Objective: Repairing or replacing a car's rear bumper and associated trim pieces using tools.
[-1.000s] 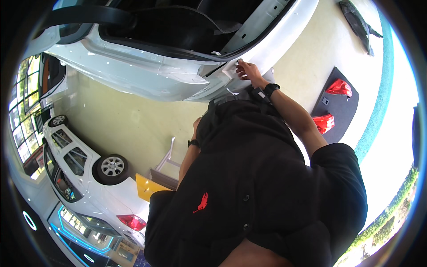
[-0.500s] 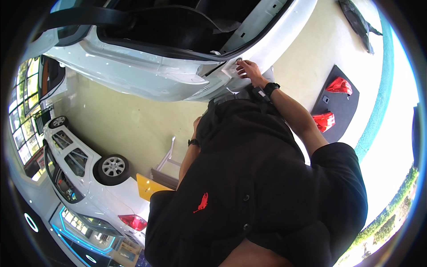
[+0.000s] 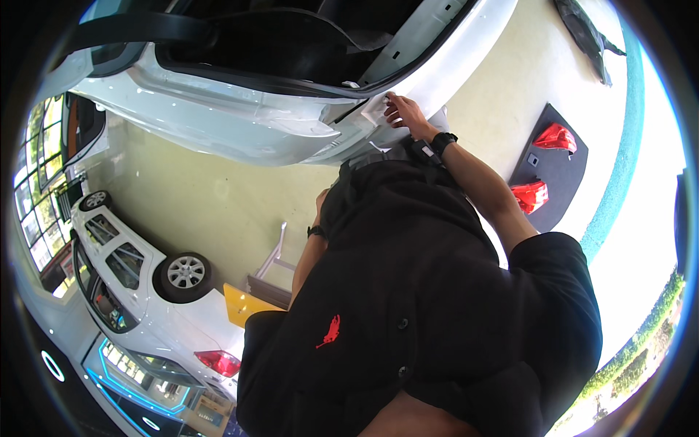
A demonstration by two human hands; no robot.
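Below the trunk opening's (image 3: 291, 62) right end is the white rear panel (image 3: 371, 119), probably stiff, slippery, best held by its edge; the right hand (image 3: 408, 114) is curled there, the left hand (image 3: 321, 202) half-hidden farther below; what they hold I cannot tell.

Black clothing (image 3: 422, 269) partly hides the left grip (image 3: 322, 202); the nearest car (image 3: 211, 120) is cropped above.

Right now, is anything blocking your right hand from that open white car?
Nothing visible does: the right hand is at the corner of the white car, seemingly touching it. The red lamps lie off to the right.
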